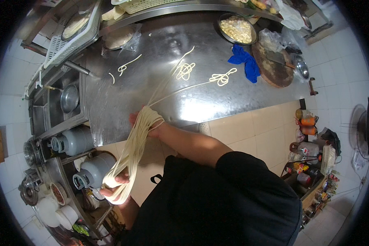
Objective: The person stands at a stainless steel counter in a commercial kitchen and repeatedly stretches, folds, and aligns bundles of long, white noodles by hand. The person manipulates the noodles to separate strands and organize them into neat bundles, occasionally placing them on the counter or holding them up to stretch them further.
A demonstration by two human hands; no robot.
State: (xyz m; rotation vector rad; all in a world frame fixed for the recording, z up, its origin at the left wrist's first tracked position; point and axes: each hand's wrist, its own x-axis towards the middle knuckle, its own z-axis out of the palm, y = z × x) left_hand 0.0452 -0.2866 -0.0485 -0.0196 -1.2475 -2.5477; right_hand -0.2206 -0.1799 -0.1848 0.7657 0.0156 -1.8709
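A long skein of pale noodle strands (pixel 132 147) stretches between my two hands, beside the front edge of the steel table (pixel 110 107). The lower end loops around my left hand (pixel 118 183), whose fingers poke through the strands. At the upper end the strands drape over my right hand (pixel 149 123) and wrist, covering much of it; its fingers are partly hidden. From there thin strands trail over the steel to one noodle tangle (pixel 223 77) and up past another tangle (pixel 185 70). A short looped noodle piece (pixel 123 68) and smaller scraps lie at the left.
A blue cloth (pixel 246 63) lies beside a round wooden chopping board (pixel 273 64) bearing a cleaver. Behind is a bowl of pale pieces (pixel 238 29). At the left are a sink (pixel 50 107), a plastic-wrapped dish (pixel 120 38) and gas cylinders (pixel 97 169). A shelf edges the back.
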